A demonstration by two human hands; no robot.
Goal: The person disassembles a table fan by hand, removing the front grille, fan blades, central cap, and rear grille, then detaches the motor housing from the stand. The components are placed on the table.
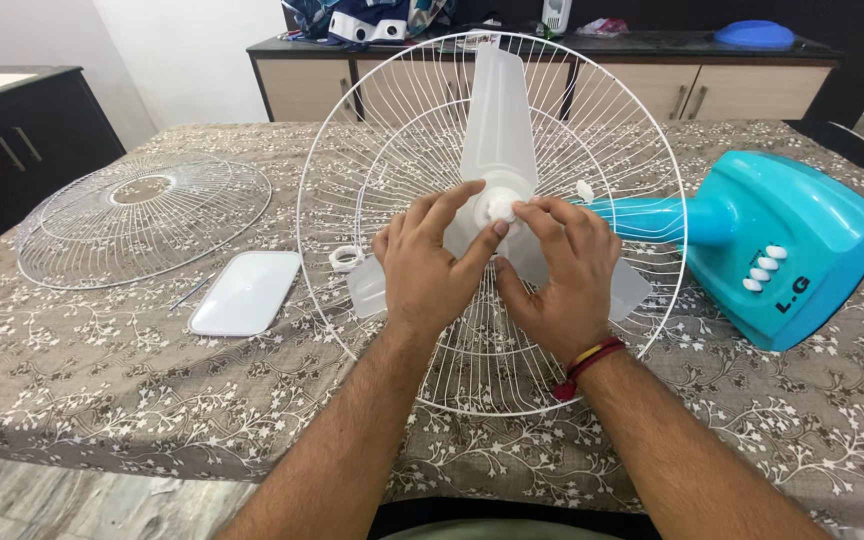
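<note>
Patterned tablecloth (152, 380) | wooden sideboard (652, 85) behind | both hands' fingers (472, 235) pinching fan cap (501, 206)

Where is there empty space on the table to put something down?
Bare flowered tablecloth shows along the near edge, below the white rectangular tray, and between the loose white wire fan guard and the standing round wire guard. The middle is crowded: both hands on the clear fan blades, turquoise fan base beside.

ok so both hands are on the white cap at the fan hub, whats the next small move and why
Probably turn the white cap between the fingertips: the left hand and right hand both pinch it at the centre of the translucent blade, which sits on the hub inside the rear wire guard.
</note>
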